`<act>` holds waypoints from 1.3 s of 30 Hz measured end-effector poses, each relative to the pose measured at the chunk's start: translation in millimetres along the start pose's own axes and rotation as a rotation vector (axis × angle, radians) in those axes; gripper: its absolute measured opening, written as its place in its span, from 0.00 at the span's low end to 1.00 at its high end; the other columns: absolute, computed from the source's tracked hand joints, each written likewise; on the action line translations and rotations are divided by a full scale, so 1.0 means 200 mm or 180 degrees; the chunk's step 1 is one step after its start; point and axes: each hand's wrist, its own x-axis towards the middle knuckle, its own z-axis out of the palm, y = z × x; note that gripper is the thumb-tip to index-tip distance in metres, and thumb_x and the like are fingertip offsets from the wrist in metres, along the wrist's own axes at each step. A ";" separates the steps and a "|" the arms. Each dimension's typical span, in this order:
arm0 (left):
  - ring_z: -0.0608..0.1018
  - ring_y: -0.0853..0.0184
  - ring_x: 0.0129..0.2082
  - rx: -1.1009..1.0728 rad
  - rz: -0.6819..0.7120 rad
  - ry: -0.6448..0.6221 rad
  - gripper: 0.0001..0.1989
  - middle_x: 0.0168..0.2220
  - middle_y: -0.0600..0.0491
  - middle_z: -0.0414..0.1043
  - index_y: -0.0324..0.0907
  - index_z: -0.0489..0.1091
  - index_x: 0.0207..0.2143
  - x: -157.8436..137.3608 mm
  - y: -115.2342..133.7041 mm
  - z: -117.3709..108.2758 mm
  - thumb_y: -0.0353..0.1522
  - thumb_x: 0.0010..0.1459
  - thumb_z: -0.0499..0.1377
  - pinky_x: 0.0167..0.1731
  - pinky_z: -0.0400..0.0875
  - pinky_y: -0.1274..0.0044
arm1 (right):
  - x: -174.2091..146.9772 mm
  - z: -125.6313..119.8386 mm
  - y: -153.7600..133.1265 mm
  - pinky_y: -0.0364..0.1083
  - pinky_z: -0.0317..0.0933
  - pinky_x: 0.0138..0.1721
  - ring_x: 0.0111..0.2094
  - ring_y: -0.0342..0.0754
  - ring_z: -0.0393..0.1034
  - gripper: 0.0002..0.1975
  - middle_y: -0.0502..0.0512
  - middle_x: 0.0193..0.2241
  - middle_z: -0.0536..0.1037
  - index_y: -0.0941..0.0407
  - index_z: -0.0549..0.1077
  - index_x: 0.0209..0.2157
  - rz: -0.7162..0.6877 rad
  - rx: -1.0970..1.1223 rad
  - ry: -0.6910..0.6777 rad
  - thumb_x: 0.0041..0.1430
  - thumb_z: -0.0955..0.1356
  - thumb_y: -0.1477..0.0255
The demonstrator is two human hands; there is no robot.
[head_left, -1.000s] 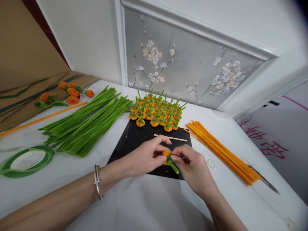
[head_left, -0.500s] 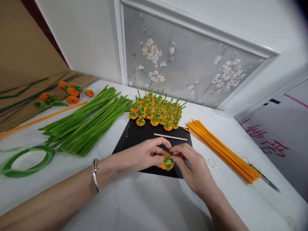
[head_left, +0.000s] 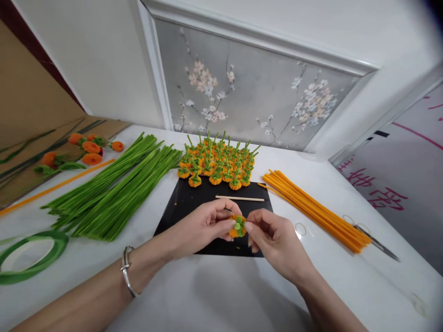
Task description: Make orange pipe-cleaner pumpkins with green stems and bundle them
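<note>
Flower (head_left: 238, 227) held above black mat (head_left: 197, 196)

At the far left, orange blooms (head_left: 91, 147) are laid with green leaves on a brown surface (head_left: 14, 188). Just beside it, a single orange stem (head_left: 58, 186) is placed slantwise on the white table (head_left: 166, 299), and nearer, a roll of green tape (head_left: 60, 244) is cut off by the edge of the view. Next, fuzzy green stems (head_left: 114, 193) are spread in two bundles, side by side.

The left wrist is ringed by a silver bracelet (head_left: 126, 272). By the left hand (head_left: 200, 228), the flower is gripped at its left side between thumb and fingers. Many small flowers (head_left: 218, 163) are massed at the mat's far edge, their green stalks pointed upward. Between these and the hands, a thin pale stick (head_left: 239, 198) is laid across the mat. The flower, orange with a green middle, is held up over the mat's near part, its right side pinched by the thumb and fingers of the right hand (head_left: 277, 237).

Farther right, orange stems (head_left: 314, 210) are stacked in a slanting bundle. A slim metal tool (head_left: 382, 249) is partly covered by their near end; it may be scissors, though too little is shown to be sure. Beyond, a pale panel is marked with pink writing (head_left: 389, 198).
</note>
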 end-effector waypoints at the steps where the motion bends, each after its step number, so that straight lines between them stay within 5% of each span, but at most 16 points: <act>1: 0.72 0.72 0.34 -0.0025 0.0036 -0.0039 0.06 0.34 0.53 0.70 0.39 0.65 0.39 0.00 -0.01 0.00 0.32 0.60 0.57 0.38 0.68 0.77 | 0.00 0.00 0.00 0.38 0.64 0.21 0.20 0.39 0.65 0.10 0.47 0.20 0.70 0.57 0.69 0.31 0.0033 0.0107 -0.0010 0.59 0.67 0.64; 5: 0.74 0.68 0.38 -0.0195 0.0275 -0.0293 0.17 0.38 0.53 0.71 0.41 0.63 0.46 0.00 -0.05 0.01 0.28 0.55 0.62 0.43 0.67 0.73 | 0.01 0.03 0.00 0.39 0.66 0.24 0.20 0.39 0.68 0.13 0.47 0.20 0.72 0.57 0.66 0.30 0.0160 0.0599 -0.0056 0.60 0.66 0.61; 9: 0.74 0.68 0.39 -0.0139 0.0415 0.0129 0.20 0.41 0.52 0.71 0.42 0.60 0.49 -0.01 -0.05 0.03 0.25 0.55 0.60 0.43 0.67 0.72 | 0.01 0.04 0.01 0.40 0.66 0.24 0.20 0.40 0.67 0.12 0.47 0.21 0.72 0.56 0.64 0.30 0.0007 0.0592 -0.0044 0.62 0.65 0.62; 13: 0.73 0.70 0.39 -0.0106 0.0448 0.0340 0.12 0.39 0.54 0.72 0.41 0.64 0.44 0.00 -0.05 0.03 0.26 0.57 0.58 0.43 0.66 0.75 | 0.00 0.03 0.02 0.42 0.68 0.29 0.28 0.43 0.70 0.03 0.51 0.28 0.73 0.54 0.70 0.37 -0.1238 -0.0573 0.0478 0.62 0.65 0.72; 16: 0.73 0.69 0.41 -0.0045 0.0527 0.0306 0.09 0.39 0.53 0.72 0.40 0.68 0.42 0.00 -0.04 0.02 0.28 0.57 0.59 0.45 0.66 0.76 | 0.00 0.01 0.03 0.43 0.70 0.35 0.34 0.45 0.72 0.08 0.56 0.35 0.74 0.55 0.74 0.38 -0.2211 -0.1348 0.0744 0.59 0.65 0.79; 18: 0.73 0.66 0.43 0.0099 0.0493 0.0268 0.09 0.41 0.52 0.73 0.39 0.70 0.42 0.01 -0.04 0.02 0.29 0.58 0.58 0.46 0.66 0.75 | 0.00 0.00 0.02 0.42 0.70 0.33 0.33 0.45 0.72 0.09 0.56 0.34 0.74 0.55 0.75 0.38 -0.2459 -0.1610 0.0874 0.59 0.65 0.81; 28: 0.74 0.62 0.43 0.1032 0.0742 0.0380 0.12 0.40 0.52 0.75 0.40 0.75 0.43 0.00 -0.05 0.03 0.29 0.59 0.55 0.47 0.68 0.73 | -0.01 -0.01 0.06 0.44 0.70 0.37 0.34 0.46 0.73 0.11 0.58 0.35 0.77 0.57 0.73 0.42 -0.2835 -0.2472 0.0952 0.59 0.66 0.82; 39: 0.76 0.62 0.44 0.0243 0.0317 0.0592 0.14 0.41 0.50 0.78 0.38 0.75 0.44 0.00 -0.03 0.05 0.28 0.55 0.59 0.47 0.69 0.72 | -0.01 0.01 0.06 0.46 0.68 0.36 0.35 0.48 0.72 0.13 0.59 0.35 0.76 0.57 0.71 0.44 -0.2772 -0.2518 0.0901 0.60 0.63 0.83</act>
